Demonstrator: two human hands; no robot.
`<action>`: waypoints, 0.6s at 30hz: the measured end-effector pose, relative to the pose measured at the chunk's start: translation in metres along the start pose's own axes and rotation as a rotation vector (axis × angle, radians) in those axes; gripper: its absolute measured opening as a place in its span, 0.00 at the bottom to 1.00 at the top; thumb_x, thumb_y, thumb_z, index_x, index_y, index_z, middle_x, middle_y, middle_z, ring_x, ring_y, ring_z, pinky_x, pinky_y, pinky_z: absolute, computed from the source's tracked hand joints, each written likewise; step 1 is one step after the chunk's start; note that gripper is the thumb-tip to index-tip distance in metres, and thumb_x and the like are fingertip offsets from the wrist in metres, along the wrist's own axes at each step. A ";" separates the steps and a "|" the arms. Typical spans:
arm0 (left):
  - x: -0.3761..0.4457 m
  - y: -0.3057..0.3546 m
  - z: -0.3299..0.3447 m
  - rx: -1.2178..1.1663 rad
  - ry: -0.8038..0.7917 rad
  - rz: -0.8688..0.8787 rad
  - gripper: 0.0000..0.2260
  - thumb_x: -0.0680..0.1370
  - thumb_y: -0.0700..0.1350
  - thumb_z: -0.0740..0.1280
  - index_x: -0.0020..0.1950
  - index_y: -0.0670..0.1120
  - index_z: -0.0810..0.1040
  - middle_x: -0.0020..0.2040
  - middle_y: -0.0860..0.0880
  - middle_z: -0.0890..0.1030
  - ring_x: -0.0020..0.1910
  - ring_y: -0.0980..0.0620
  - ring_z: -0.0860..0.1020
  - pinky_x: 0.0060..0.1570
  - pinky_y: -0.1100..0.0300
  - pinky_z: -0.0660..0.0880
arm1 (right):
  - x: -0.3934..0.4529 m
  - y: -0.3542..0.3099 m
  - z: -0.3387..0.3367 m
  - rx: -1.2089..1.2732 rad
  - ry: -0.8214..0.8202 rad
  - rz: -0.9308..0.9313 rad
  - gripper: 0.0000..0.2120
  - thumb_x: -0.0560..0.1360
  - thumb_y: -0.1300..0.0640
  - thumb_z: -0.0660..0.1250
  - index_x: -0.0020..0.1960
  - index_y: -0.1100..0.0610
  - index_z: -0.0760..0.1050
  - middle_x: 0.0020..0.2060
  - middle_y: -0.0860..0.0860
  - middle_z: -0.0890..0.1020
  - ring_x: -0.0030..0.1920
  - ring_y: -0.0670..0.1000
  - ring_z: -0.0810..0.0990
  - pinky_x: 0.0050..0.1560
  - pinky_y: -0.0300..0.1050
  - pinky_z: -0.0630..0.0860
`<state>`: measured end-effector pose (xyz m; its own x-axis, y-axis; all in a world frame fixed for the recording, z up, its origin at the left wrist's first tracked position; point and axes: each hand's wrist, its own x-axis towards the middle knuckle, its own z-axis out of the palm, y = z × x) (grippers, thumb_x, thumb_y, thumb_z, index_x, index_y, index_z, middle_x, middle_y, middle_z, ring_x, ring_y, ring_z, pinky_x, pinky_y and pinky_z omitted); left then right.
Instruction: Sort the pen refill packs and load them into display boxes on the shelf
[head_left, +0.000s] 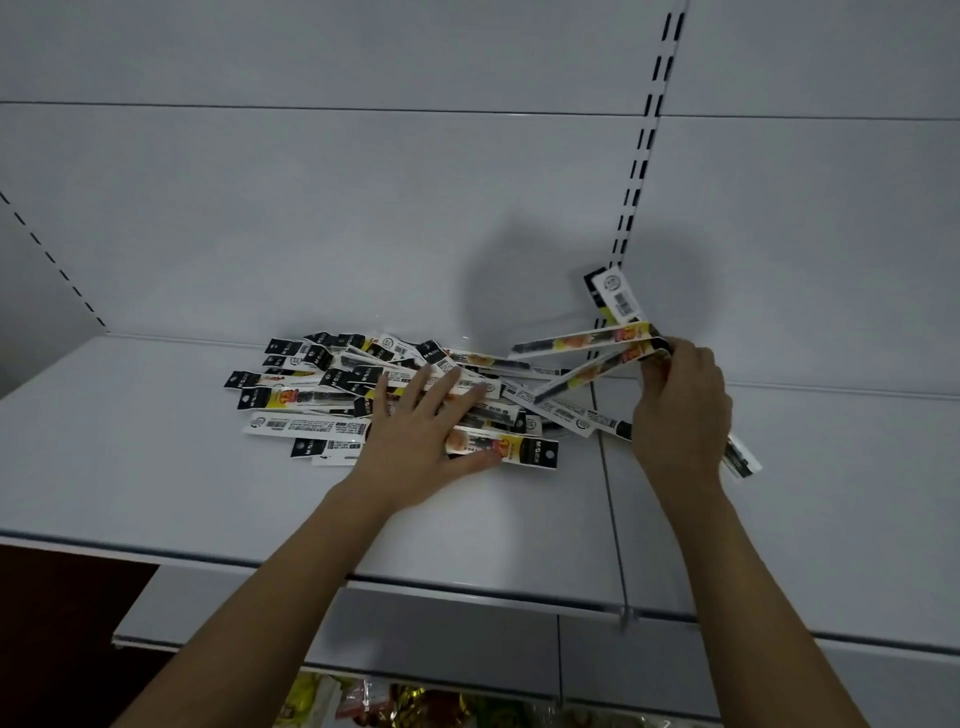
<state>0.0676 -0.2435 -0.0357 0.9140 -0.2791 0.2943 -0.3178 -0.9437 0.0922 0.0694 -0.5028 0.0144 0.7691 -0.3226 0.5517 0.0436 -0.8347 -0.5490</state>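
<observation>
A loose pile of pen refill packs (322, 384), long narrow sleeves printed in black, white and yellow, lies on the white shelf (156, 467). My left hand (421, 431) lies flat on the pile's right part with fingers spread, its thumb against one yellow-and-black pack (524, 449). My right hand (680, 410) is raised to the right of the pile and pinches several packs (592, 345) that fan out to the left, upward and down behind the wrist. No display box is in view.
A slotted upright (636, 176) runs down the white back panel behind my right hand. The shelf has a seam (608, 499) right of the pile. Below the front edge (467, 587), a lower shelf holds colourful packaged goods (363, 701).
</observation>
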 end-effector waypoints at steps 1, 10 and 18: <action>0.000 0.001 -0.002 -0.049 0.059 -0.005 0.43 0.70 0.79 0.48 0.80 0.59 0.47 0.81 0.52 0.51 0.80 0.48 0.48 0.74 0.34 0.44 | 0.000 -0.010 0.005 0.008 -0.024 -0.025 0.09 0.81 0.61 0.61 0.60 0.62 0.74 0.52 0.60 0.77 0.51 0.61 0.75 0.48 0.52 0.66; 0.026 0.020 -0.034 -0.267 0.361 -0.004 0.45 0.68 0.71 0.63 0.78 0.47 0.59 0.71 0.47 0.71 0.72 0.47 0.67 0.73 0.37 0.57 | -0.004 -0.102 0.029 0.005 -0.204 -0.122 0.12 0.80 0.60 0.61 0.62 0.60 0.72 0.55 0.57 0.76 0.55 0.59 0.75 0.55 0.55 0.70; 0.056 0.032 -0.055 -0.673 0.244 -0.039 0.11 0.82 0.41 0.62 0.63 0.42 0.68 0.47 0.45 0.80 0.42 0.45 0.79 0.41 0.49 0.75 | -0.007 -0.113 0.035 0.063 -0.136 -0.142 0.09 0.82 0.59 0.59 0.60 0.60 0.72 0.52 0.58 0.76 0.52 0.60 0.75 0.51 0.57 0.71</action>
<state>0.0951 -0.2801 0.0358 0.8704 -0.1251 0.4762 -0.4445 -0.6155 0.6508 0.0815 -0.3903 0.0506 0.8313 -0.1366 0.5388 0.1943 -0.8368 -0.5119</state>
